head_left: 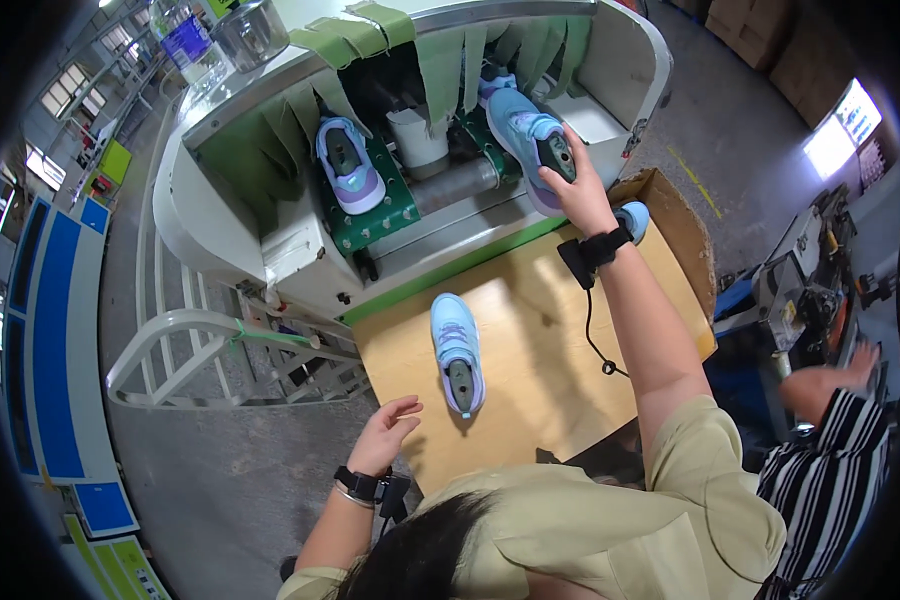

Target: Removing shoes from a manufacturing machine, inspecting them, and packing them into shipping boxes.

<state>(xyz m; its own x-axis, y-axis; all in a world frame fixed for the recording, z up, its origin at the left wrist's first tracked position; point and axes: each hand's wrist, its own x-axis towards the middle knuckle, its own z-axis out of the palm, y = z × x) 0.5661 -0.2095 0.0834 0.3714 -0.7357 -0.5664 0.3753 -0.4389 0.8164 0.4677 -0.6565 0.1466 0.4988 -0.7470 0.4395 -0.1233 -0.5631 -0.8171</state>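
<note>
My right hand (578, 185) is closed around the heel of a light blue and lilac sneaker (522, 122) with a dark shoe last in its opening. That sneaker's toe points into the machine mouth, over the right green belt (485, 138). My left hand (388, 435) is held low at the left edge of the wooden table, empty, its fingers apart. Close to it, a second blue sneaker (457, 345) lies on the table, toe pointing away from me, a last inside. A third sneaker (348, 168) sits on the left green belt (375, 225), heel toward me.
A white machine (195, 215) with hanging green strips (445, 75) stands ahead. The wooden table (530, 350) adjoins it. At the right, a cardboard box (678, 225) is beside another blue shoe (633, 218). A co-worker's striped sleeve (835, 470) shows at the lower right.
</note>
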